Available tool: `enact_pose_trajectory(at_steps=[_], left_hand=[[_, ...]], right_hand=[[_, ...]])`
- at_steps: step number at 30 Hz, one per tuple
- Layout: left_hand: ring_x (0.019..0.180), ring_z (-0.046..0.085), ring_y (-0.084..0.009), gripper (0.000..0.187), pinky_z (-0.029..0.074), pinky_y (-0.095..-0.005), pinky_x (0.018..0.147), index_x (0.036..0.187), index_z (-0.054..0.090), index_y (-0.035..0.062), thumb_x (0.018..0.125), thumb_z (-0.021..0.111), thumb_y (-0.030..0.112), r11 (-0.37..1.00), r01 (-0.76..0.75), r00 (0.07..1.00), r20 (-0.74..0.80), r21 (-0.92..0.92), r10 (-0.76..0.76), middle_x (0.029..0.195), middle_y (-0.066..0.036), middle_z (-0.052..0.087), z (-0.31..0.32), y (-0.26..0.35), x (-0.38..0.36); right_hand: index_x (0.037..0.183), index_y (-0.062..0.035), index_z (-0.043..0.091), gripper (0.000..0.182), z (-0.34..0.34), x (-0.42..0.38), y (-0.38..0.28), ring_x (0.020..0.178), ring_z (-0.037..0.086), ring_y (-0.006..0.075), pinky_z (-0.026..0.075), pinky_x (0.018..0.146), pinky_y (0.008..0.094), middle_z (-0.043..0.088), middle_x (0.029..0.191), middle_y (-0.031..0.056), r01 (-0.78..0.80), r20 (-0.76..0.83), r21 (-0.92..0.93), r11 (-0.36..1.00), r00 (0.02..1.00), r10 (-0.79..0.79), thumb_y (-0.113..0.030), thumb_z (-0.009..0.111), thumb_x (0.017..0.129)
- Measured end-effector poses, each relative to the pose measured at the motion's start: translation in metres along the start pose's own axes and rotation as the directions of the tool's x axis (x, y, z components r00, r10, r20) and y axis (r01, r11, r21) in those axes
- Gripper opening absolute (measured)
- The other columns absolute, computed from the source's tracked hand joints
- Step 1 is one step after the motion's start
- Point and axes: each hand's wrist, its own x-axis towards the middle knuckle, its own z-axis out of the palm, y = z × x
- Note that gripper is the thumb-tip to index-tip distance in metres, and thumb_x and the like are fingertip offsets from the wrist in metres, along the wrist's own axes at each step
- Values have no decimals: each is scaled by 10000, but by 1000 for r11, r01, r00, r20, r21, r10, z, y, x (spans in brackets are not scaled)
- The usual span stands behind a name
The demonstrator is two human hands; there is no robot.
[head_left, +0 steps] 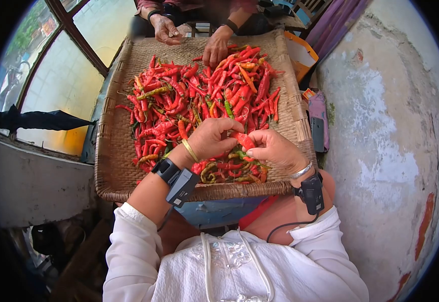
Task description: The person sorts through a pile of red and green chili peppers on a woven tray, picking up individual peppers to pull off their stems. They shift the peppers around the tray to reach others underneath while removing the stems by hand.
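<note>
Between my two hands is a red chili pepper (245,141), held just above the near side of a woven tray (109,146). My left hand (213,137) is closed, its fingers pinching the upper left end of the pepper. From the other side my right hand (274,149) grips the lower end with thumb and forefinger. Beneath and beyond them spreads a heap of chili peppers (171,108), mostly red, some orange or green. Several mottled brownish-green ones lie at the near edge, below my hands.
Across the tray, another person's hands (215,48) are over the far side of the heap. A dark folded umbrella (48,121) hangs by the window at left. On the right, a phone (317,132) lies beside the tray, near a rough wall (375,126).
</note>
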Motion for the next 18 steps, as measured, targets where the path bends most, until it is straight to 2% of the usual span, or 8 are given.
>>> enact_pose_trajectory(at_steps=[6, 8, 10, 12, 14, 15, 17, 18], left_hand=[[581, 558, -251, 185, 445, -325, 562, 828, 586, 26, 728, 599, 182, 954, 152, 988, -42, 258, -147, 647, -134, 572, -5, -16, 1], [563, 543, -259, 193, 439, -331, 554, 804, 583, 20, 740, 587, 202, 917, 216, 976, -46, 336, -213, 626, -149, 561, -9, -26, 2], [488, 518, -117, 196, 428, -253, 483, 829, 587, 10, 781, 577, 200, 881, 349, 931, -7, 319, -366, 602, -58, 570, -19, -37, 2], [495, 518, -97, 237, 430, -240, 487, 784, 589, 1, 827, 542, 229, 889, 414, 908, -19, 193, -419, 580, -31, 563, -27, -49, 2], [579, 546, -135, 223, 434, -253, 513, 872, 580, -7, 836, 512, 202, 757, 546, 777, -123, -359, -618, 697, -86, 593, -37, -53, 6], [579, 546, -135, 223, 434, -253, 513, 872, 580, -7, 836, 512, 202, 757, 545, 776, -125, -359, -618, 697, -86, 593, -39, -56, 10], [641, 542, -88, 302, 443, -209, 527, 1082, 504, -30, 856, 489, 171, 543, -175, 587, -530, -822, -613, 923, -97, 581, -40, -62, 14], [641, 542, -88, 302, 443, -209, 527, 1082, 504, -30, 856, 489, 171, 545, -176, 587, -531, -820, -610, 923, -97, 581, -39, -66, 13]], right_hand=[[870, 7, 563, 158, -25, 10, 15, 555, 442, 18, 370, 500, 177, 510, 612, -33, -5, -71, -120, 993, 997, -4, -48, 592, 725], [859, -16, 577, 177, -32, 16, 26, 550, 521, 101, 427, 535, 245, 549, 602, 23, -5, -125, -475, 880, 990, -62, -77, 603, 696], [847, -32, 581, 180, -29, 16, 29, 596, 551, 168, 443, 573, 292, 569, 638, 56, -28, -175, -653, 757, 978, -115, -105, 606, 685], [836, -48, 585, 184, -26, 15, 29, 641, 582, 234, 459, 610, 340, 588, 673, 90, -65, -214, -797, 601, 960, -181, -134, 610, 674], [820, -68, 586, 187, -23, 15, 27, 750, 572, 306, 451, 669, 398, 598, 742, 115, -151, -253, -858, 491, 956, -149, -181, 612, 673], [820, -68, 586, 187, -22, 15, 27, 750, 572, 306, 451, 669, 398, 598, 742, 115, -149, -252, -859, 491, 956, -150, -181, 612, 673], [825, -67, 583, 191, -22, 17, 28, 782, 571, 287, 448, 687, 386, 600, 763, 119, -149, -248, -855, 497, 959, -139, -190, 616, 682], [825, -67, 583, 191, -22, 18, 29, 782, 571, 287, 448, 687, 386, 600, 763, 119, -148, -248, -855, 497, 958, -141, -190, 616, 682]])
